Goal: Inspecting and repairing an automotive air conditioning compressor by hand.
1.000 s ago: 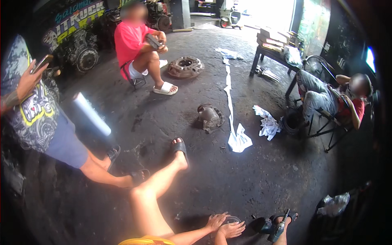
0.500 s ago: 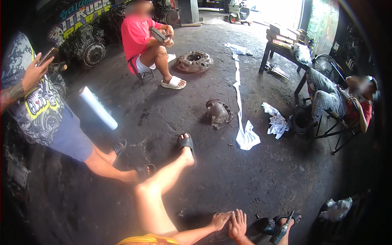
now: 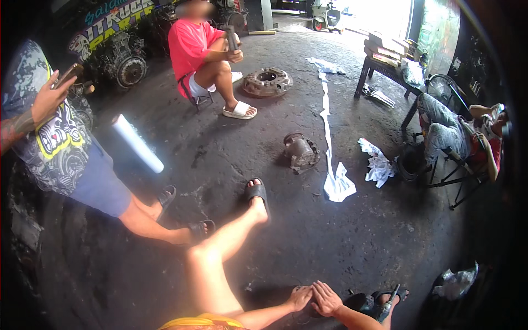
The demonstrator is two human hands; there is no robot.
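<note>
Workshop floor (image 3: 363, 236): dark and stained, brightly lit toward the far opening.
Standing person (image 3: 60, 137): at left, patterned shirt, blue-grey shorts, holding a phone (image 3: 69, 75).
Person in pink (image 3: 192, 49): seated low, gripping a dark block.
Reclining person (image 3: 443, 129): in a folding chair at right, near a dark table (image 3: 360, 82) bearing boxes.
Round metal part (image 3: 256, 86): flat beside the person in pink.
Metal housing (image 3: 302, 154): nearer, left of a white cloth strip (image 3: 327, 124).
Power drill (image 3: 384, 311): beside a sandalled foot, lower right.
Right hand (image 3: 326, 298): palm down, fingers outstretched and close together, holding nothing visible.
Left hand (image 3: 300, 297): fingers pointing forward, tips beside the right hand's; cannot tell whether they grip.
Dark object (image 3: 311, 312): low beneath both hands, mostly hidden, kind unclear.
</note>
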